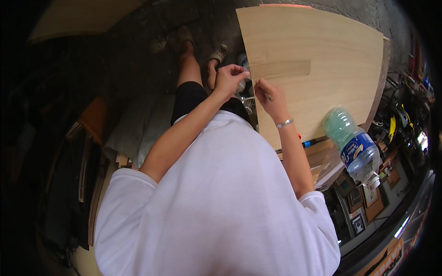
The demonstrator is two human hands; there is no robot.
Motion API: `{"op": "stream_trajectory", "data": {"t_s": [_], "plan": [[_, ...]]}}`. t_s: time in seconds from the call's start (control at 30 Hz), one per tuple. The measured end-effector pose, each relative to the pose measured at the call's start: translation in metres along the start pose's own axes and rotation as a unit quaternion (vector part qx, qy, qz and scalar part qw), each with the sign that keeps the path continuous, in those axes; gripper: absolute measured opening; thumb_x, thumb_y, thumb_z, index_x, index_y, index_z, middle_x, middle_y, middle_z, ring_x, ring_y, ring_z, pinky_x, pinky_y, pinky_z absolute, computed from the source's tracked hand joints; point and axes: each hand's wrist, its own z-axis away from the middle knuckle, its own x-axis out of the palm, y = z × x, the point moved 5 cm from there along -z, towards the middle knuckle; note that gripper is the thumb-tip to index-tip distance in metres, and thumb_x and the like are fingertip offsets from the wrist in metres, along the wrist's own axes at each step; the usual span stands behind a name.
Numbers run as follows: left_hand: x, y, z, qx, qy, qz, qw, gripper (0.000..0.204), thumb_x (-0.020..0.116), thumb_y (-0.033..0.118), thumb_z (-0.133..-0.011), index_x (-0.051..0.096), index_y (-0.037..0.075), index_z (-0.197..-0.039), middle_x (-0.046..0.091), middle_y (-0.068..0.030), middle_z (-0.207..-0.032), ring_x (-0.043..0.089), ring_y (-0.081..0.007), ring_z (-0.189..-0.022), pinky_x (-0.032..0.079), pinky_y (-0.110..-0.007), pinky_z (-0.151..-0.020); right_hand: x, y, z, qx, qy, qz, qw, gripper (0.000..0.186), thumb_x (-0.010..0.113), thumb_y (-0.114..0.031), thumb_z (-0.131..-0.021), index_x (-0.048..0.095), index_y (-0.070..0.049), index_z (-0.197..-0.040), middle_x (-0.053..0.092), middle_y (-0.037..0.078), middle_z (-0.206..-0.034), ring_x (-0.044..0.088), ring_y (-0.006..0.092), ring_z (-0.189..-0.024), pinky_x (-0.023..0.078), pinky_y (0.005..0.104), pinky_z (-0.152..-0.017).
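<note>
My left hand is by the left edge of a pale wooden board, with thumb and forefinger pinched together. Something small and pale may be between those fingertips, but I cannot make it out. Close to its right, my right hand is curled over the same edge of the board, a metal bracelet on its wrist. What those curled fingers hold, if anything, is hidden. A thin brownish wood strip lies flat on the board, just beyond both hands.
A big clear plastic bottle with a blue label lies at the board's near right corner. Beside my right forearm is a black-and-blue handle. Framed pictures and clutter fill the right side. An orange-brown panel stands left.
</note>
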Motion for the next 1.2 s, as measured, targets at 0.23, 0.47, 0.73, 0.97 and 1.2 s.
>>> {"op": "stream_trajectory", "data": {"t_s": [0.23, 0.47, 0.73, 0.97, 1.2], "plan": [[-0.027, -0.009, -0.001, -0.024, -0.021, -0.010, 0.999, 0.016, 0.077, 0.005, -0.081, 0.070, -0.003, -0.093, 0.070, -0.0042, -0.085, 0.064, -0.0093, -0.078, 0.051, -0.022, -0.076, 0.000, 0.045, -0.025, 0.074, 0.130, -0.364, 0.919, 0.009, 0.060, -0.009, -0.097, 0.058, -0.001, -0.100, 0.066, 0.006, -0.084, 0.065, 0.0112, -0.074, 0.051, 0.0226, -0.066], [-0.036, -0.006, 0.006, -0.052, -0.012, 0.029, 0.998, 0.017, 0.078, 0.006, -0.080, 0.070, -0.002, -0.093, 0.071, -0.0056, -0.086, 0.064, -0.0097, -0.081, 0.050, -0.022, -0.077, -0.004, 0.051, -0.026, 0.068, 0.135, -0.357, 0.922, 0.009, 0.061, -0.009, -0.096, 0.059, 0.000, -0.099, 0.067, 0.006, -0.082, 0.066, 0.0115, -0.074, 0.051, 0.0231, -0.065], [0.000, 0.004, 0.006, -0.016, 0.070, -0.034, 0.997, 0.016, 0.080, 0.006, -0.076, 0.072, -0.003, -0.087, 0.071, -0.0069, -0.080, 0.064, -0.0107, -0.070, 0.051, -0.024, -0.066, -0.014, 0.011, -0.035, -0.042, 0.077, -0.024, 0.996, 0.010, 0.065, -0.006, -0.092, 0.058, 0.000, -0.092, 0.068, 0.012, -0.076, 0.065, 0.0206, -0.064, 0.048, 0.0275, -0.058], [0.008, 0.001, 0.009, -0.017, 0.076, -0.057, 0.995, 0.019, 0.079, 0.008, -0.078, 0.072, -0.004, -0.092, 0.071, -0.0063, -0.083, 0.065, -0.0109, -0.074, 0.051, -0.024, -0.070, -0.014, 0.001, -0.046, -0.053, 0.048, 0.006, 0.997, 0.011, 0.065, -0.003, -0.089, 0.054, -0.001, -0.089, 0.062, 0.016, -0.074, 0.060, 0.0302, -0.062, 0.046, 0.0305, -0.057], [0.006, -0.002, 0.004, -0.023, 0.044, -0.041, 0.998, 0.018, 0.078, 0.008, -0.079, 0.071, -0.003, -0.090, 0.071, -0.0067, -0.082, 0.065, -0.0102, -0.073, 0.051, -0.024, -0.068, -0.006, 0.004, 0.002, -0.037, 0.000, 0.037, 0.999, 0.009, 0.064, 0.001, -0.088, 0.056, 0.000, -0.091, 0.063, 0.015, -0.075, 0.062, 0.0274, -0.064, 0.047, 0.0295, -0.059]]}}
